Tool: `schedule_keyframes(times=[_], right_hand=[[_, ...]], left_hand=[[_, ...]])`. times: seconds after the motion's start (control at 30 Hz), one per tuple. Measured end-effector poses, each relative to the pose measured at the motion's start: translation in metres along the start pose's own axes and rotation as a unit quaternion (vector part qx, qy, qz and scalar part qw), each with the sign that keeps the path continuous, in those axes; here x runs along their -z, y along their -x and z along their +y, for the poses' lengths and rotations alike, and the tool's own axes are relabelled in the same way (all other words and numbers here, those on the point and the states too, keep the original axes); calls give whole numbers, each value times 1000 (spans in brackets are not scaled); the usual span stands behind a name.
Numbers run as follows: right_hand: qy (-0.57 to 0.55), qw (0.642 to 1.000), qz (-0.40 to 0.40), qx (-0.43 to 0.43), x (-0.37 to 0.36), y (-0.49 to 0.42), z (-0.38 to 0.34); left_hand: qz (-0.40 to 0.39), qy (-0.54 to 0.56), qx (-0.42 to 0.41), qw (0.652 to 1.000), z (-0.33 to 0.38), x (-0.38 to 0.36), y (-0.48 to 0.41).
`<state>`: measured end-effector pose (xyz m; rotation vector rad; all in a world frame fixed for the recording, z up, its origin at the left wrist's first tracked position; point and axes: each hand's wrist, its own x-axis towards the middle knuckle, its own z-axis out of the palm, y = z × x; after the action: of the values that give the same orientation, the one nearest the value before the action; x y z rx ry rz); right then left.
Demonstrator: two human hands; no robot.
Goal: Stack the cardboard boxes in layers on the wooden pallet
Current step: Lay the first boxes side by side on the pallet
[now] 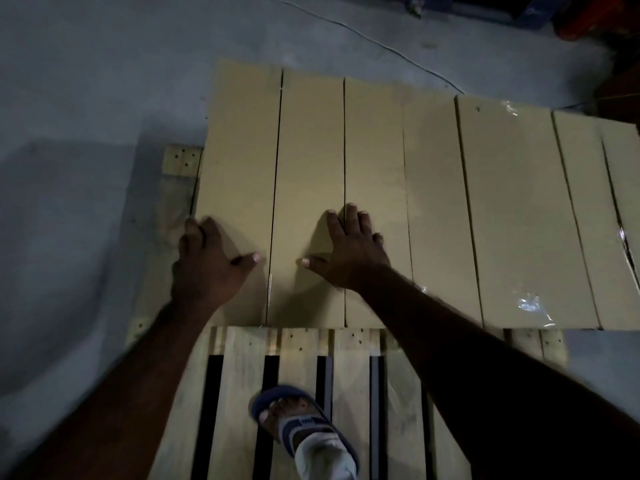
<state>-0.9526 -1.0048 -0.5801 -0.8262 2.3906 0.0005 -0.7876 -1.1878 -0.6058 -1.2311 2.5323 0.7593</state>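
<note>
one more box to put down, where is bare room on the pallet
The wooden pallet's near slats are bare in front of the cardboard boxes, on both sides of the sandalled foot. A narrow pallet strip also shows left of the leftmost box. The box row is crowded, edge to edge, with the left hand and right hand on it.

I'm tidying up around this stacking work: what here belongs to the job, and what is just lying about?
Job: tan cardboard boxes in a row; slatted wooden pallet under them; left hand gripping the end box's edge; right hand flat on top.
Lying about: thin white cable on the grey floor; blue plastic crate at the far edge.
</note>
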Motion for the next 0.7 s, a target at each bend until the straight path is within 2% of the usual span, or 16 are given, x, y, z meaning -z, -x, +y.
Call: schedule_keyframes(times=[0.07,0.13,0.3,0.47,0.6,0.7], right_hand=[[18,1000,15,3,-15,18,3],[22,999,24,8,-28,38,5],[8,998,-20,54,-47,89,11],[95,992,-26,75,-62,103,20],[78,995,-35,51,-45,114,-3],[68,996,3,55,-6,141,-35]], left_hand=[[22,-90,-27,995,5,-19,29],[25,-120,-69,990,12,-30,53],[-64,-172,-193,964,26,-40,96],[-78,-206,-201,954,24,-40,99],[-104,-204,-196,954,42,-9,103],[-90,-181,-187,961,54,38,134]])
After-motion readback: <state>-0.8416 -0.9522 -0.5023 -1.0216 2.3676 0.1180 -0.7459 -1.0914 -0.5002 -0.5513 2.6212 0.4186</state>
